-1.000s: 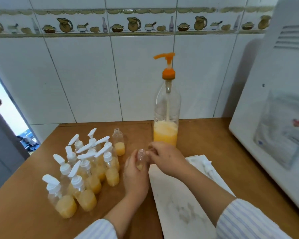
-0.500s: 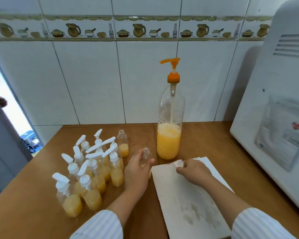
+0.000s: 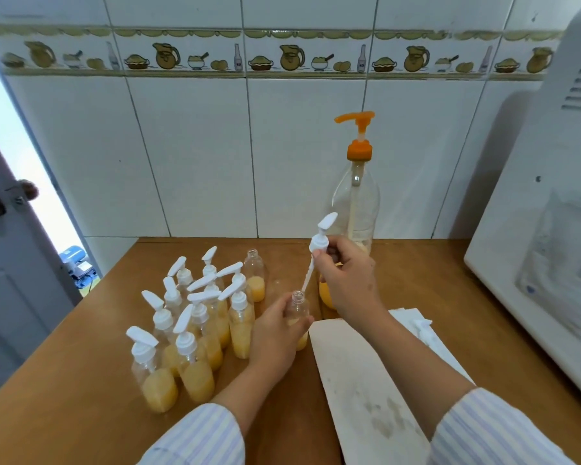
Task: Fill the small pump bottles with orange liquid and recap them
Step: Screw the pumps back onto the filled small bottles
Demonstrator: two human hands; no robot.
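Observation:
My left hand grips a small clear bottle part-filled with orange liquid, standing on the wooden table. My right hand holds a white pump cap above it, and the tip of its dip tube reaches the bottle's open mouth. Behind my right hand stands the large dispenser bottle with an orange pump, orange liquid in its bottom. Several capped small bottles cluster to the left. One uncapped part-filled bottle stands behind them.
A white paper sheet lies on the table under my right forearm, with another white pump cap on its right side. A large white appliance fills the right. A tiled wall is behind, and a door stands at the left.
My right hand picked a white pump cap up off the paper sheet and brought it over the bottle in my left hand. The left hand kept hold of the bottle.

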